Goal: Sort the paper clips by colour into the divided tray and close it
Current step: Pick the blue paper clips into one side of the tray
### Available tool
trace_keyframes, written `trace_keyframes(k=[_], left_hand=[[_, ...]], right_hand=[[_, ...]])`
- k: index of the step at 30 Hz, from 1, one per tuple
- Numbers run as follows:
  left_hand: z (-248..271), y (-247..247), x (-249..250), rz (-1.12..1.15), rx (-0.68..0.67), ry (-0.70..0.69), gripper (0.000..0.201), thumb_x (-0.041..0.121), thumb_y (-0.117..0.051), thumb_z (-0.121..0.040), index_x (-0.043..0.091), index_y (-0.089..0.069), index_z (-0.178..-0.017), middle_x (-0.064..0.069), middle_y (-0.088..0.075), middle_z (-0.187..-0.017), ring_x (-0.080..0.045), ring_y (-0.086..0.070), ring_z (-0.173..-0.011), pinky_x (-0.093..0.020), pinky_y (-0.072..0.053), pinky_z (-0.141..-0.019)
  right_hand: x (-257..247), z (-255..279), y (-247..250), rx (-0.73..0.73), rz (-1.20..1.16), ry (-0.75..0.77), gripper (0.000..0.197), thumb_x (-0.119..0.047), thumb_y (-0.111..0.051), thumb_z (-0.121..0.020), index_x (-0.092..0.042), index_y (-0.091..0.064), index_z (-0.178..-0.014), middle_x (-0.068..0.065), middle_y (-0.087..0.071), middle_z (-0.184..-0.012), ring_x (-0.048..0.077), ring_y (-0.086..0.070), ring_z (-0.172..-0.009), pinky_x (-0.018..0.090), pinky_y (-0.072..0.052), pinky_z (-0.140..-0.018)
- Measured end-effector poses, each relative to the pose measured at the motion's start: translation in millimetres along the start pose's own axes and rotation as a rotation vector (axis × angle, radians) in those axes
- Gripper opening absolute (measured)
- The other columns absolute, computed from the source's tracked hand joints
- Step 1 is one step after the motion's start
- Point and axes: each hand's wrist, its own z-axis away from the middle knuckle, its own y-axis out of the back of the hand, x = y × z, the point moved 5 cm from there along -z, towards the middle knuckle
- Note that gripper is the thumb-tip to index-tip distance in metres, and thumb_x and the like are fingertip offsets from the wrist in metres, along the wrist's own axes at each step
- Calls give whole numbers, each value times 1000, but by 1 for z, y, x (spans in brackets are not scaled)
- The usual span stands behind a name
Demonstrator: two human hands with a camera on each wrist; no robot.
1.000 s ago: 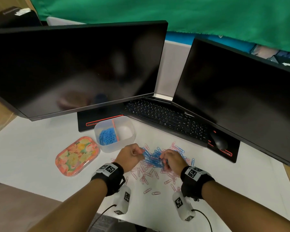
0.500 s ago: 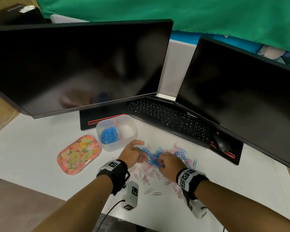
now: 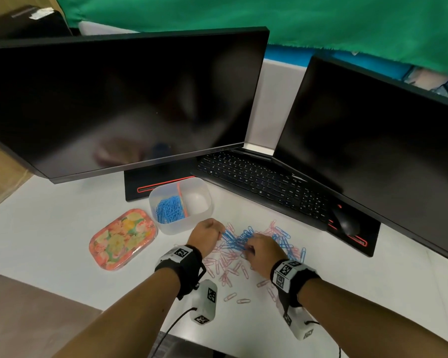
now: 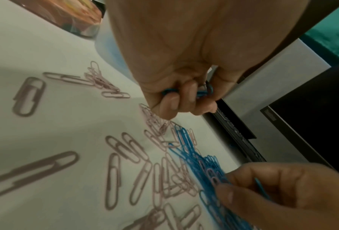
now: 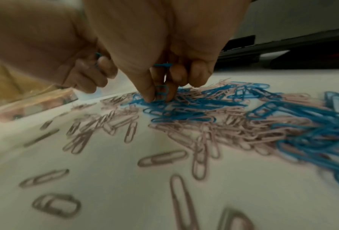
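Left hand (image 3: 207, 235) knuckles up, fingers curled round a few blue clips (image 4: 201, 93) in the fist, hovering just beside the divided tray (image 3: 166, 227). Right hand (image 3: 263, 250) tipped down, thumb and fingertips (image 5: 151, 93) pinching blue clips out of the mixed blue and pink pile (image 3: 243, 254) mid-worktop. Tray's left compartment holds blue clips, right one looks bare. Floral lid (image 3: 123, 239) lies left of tray. Keyboard (image 3: 261, 182) and monitors crowd the far edge; bare worktop (image 3: 49, 228) toward the left edge and near edge.

Bare desk (image 3: 62, 228) left of lid (image 3: 123, 239)
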Motion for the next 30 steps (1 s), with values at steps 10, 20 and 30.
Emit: trace_keyframes(k=[10, 20, 30], left_hand=[[-6, -13, -7, -36, 8, 12, 25, 5, -37, -89, 20, -57, -93, -5, -55, -59, -21, -50, -62, -30, -38, -61], [-11, -16, -10, -115, -47, 76, 12, 20, -51, -88, 12, -54, -80, -4, -50, -61, -18, -44, -49, -24, -33, -49], [-4, -29, -5, -1021, -111, -292, 7, 18, -54, -86, 20, -57, -92, -1, -61, -98, -23, -59, -89, -33, -51, -80]], right_hand=[[22, 12, 31, -17, -385, -149, 16, -19, -64, -87, -8, -73, -81, 1, -65, -76, 8, -54, -70, 20, -42, -69], [39, 15, 30, -58, -462, -253, 17, -18, -60, -89, -19, -74, -81, -6, -68, -90, 12, -62, -90, 21, -43, -80], [37, 12, 32, -50, -608, -250, 22, -5, -53, -90, -20, -62, -77, -3, -65, -105, 14, -61, -97, 19, -44, -84]])
